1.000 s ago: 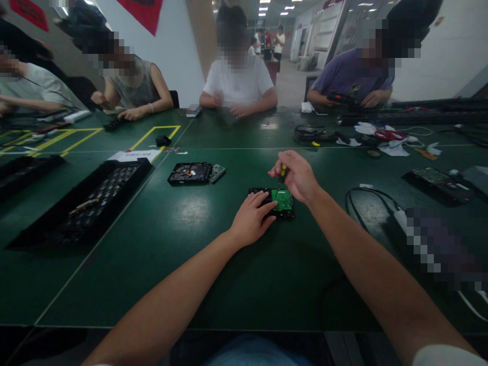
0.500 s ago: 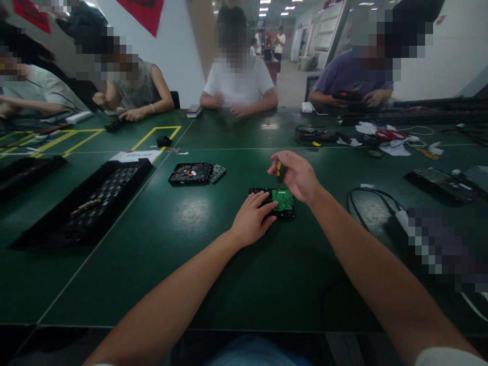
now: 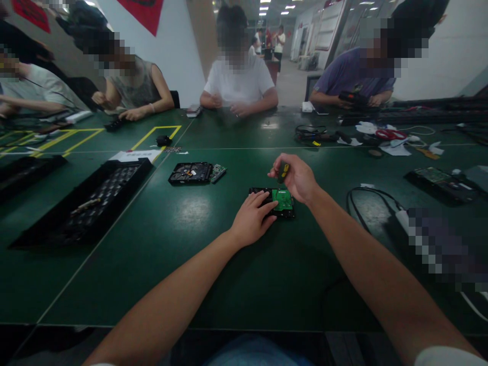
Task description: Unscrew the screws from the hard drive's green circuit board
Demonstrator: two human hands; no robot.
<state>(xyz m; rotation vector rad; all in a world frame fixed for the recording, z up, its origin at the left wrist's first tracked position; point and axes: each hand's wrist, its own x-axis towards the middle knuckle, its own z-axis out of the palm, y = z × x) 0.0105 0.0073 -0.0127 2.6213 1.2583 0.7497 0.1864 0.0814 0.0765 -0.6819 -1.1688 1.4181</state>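
Observation:
A hard drive (image 3: 282, 200) lies flat on the green table with its green circuit board facing up. My left hand (image 3: 253, 216) grips it from the left, fingers across its top and thumb along the near edge, covering its left part. Just above the drive's far right side, my right hand (image 3: 295, 178) is closed round a screwdriver (image 3: 284, 173) with a yellow and dark handle. The screwdriver's tip cannot be made out, nor whether it touches the drive.
Left of the drive lie another hard drive (image 3: 190, 173) and a loose circuit board (image 3: 218, 173). A long black tray (image 3: 125, 185) stands farther left. On the right are a black cable (image 3: 353, 203) and another drive-like unit (image 3: 438, 183). Several people sit across the table.
My right hand has turned slightly and shifted a little down, showing more of the screwdriver handle. The left hand and the hard drive have stayed put.

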